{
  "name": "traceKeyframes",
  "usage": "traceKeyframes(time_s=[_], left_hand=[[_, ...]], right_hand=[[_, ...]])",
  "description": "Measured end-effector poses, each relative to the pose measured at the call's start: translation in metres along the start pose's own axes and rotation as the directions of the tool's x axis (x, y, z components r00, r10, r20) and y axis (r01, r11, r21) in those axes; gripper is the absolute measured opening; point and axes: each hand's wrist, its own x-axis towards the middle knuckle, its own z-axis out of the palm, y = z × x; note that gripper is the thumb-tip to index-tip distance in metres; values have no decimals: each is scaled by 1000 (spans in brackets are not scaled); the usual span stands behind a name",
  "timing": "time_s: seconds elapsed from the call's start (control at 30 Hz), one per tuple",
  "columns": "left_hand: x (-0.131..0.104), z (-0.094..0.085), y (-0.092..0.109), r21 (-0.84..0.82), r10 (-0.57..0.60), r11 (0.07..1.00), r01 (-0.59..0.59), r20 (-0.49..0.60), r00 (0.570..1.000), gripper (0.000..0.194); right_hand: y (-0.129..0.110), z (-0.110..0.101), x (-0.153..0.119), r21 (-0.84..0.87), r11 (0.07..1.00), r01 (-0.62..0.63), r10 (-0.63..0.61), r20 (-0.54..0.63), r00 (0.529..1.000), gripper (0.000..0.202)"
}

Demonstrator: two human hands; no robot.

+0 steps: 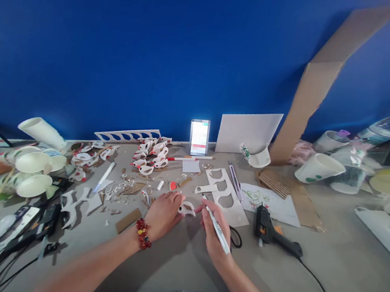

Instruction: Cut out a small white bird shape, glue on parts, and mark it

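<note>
My left hand (164, 212), with a red bead bracelet at the wrist, holds a small white bird-shaped cutout (187, 208) down on the grey table. The cutout has a dark spot near my fingertips. Just right of it, my right hand (214, 229) is closed around a white marker (220, 232), its tip pointing up and left, apart from the cutout. Beyond my hands lies a pile of similar white cutouts (146, 169) with red tips. A white sheet with cut-out holes (229, 209) lies past my right hand.
A black glue gun (278, 236) with a cable lies at the right, near a paper with a drawing (288, 207). White cups (320, 169) stand farther right. Cardboard scraps (127, 220), a power strip (14, 234) and more cups (33, 186) are on the left. A lit phone (199, 138) leans at the wall.
</note>
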Motion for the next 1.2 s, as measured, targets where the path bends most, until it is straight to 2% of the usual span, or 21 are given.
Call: traceKeyframes(time_s=[0.2,0.37,0.5,0.6,0.73,0.8,0.87,0.97,1.1,1.2], left_hand=[[-9,-9,-6,-63,132,988,-141,-133,982,44],[-19,-22,-6,-57,213,973,-225,-164,963,55],[-22,-25,-8,-90,241,961,-260,-179,954,67],[-23,-23,-6,-152,187,962,-226,-238,953,67],[-27,-19,4,-335,-32,937,-96,-358,933,42],[-28,-16,10,-422,-122,906,-37,-343,931,29],[-28,-13,14,-460,-162,888,9,-294,942,24],[-28,-10,19,-472,-181,881,43,-251,951,28],[-26,-7,22,-452,-179,891,42,-266,947,32],[-27,-6,22,-413,-156,911,25,-286,945,34]], right_hand=[[4,-2,6,-132,985,113,-105,66,992,29],[-1,-1,4,-78,995,68,-57,140,989,26],[0,1,-1,3,1000,24,-24,154,988,26],[0,3,-2,157,987,-41,17,150,989,28],[0,3,-1,287,951,-117,79,141,987,31],[2,3,-2,248,963,-110,78,135,988,32],[5,3,-2,159,984,-77,58,119,991,33],[7,1,-4,-2,1000,22,-22,103,994,33],[4,0,-5,-127,976,178,-160,141,977,37],[4,0,-6,-147,973,181,-157,158,975,40]])
